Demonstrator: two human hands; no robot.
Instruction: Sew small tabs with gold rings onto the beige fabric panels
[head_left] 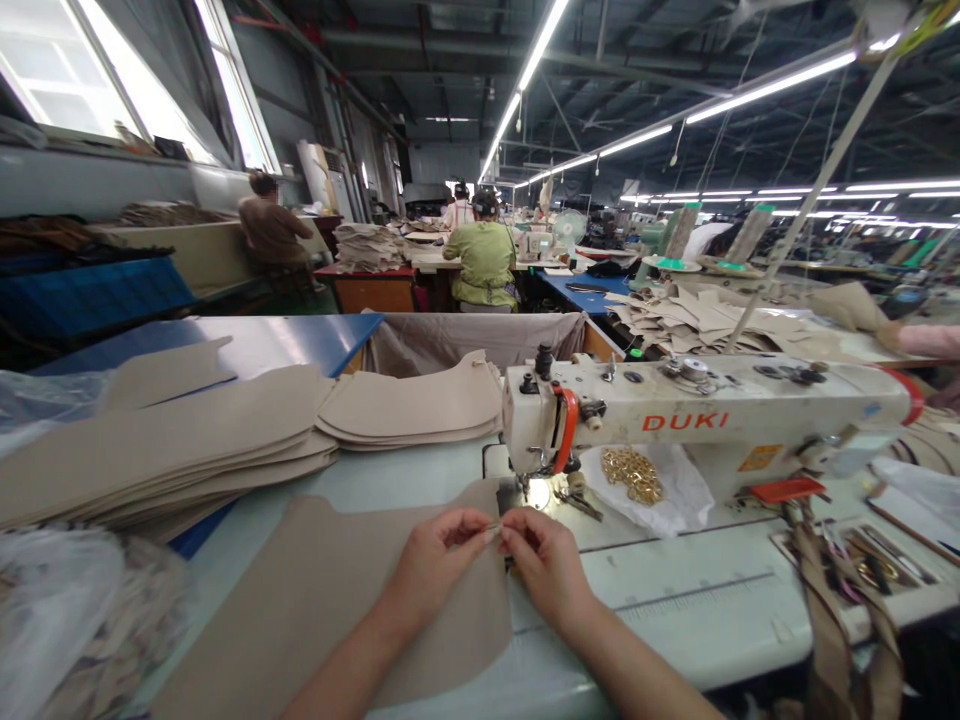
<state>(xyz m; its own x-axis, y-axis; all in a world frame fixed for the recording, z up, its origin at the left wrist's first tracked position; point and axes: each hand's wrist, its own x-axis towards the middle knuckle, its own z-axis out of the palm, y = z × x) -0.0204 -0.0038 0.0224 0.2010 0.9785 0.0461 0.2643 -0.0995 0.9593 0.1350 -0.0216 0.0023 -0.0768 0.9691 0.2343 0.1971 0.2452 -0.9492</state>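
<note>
My left hand point(442, 560) and my right hand point(546, 562) meet just in front of the needle area of a white sewing machine point(705, 410). Thumb and fingertips of each are pinched together on a small piece that is too small to name. Beneath them lies a large flat taupe panel point(360, 600), its upper right edge reaching the presser foot point(525, 485), where a lamp glows. On the machine bed, to the right of the needle, a pile of gold-coloured metal rings point(634, 475) rests on white wrapping point(690, 500).
Stacked taupe panels point(187, 430) and shorter curved pieces point(412, 400) lie at the left and behind. A tray point(892, 570) of small tools and hanging straps point(814, 600) sit at the right. Plastic-wrapped material point(67, 610) fills the front left. Other people point(484, 255) sit farther off.
</note>
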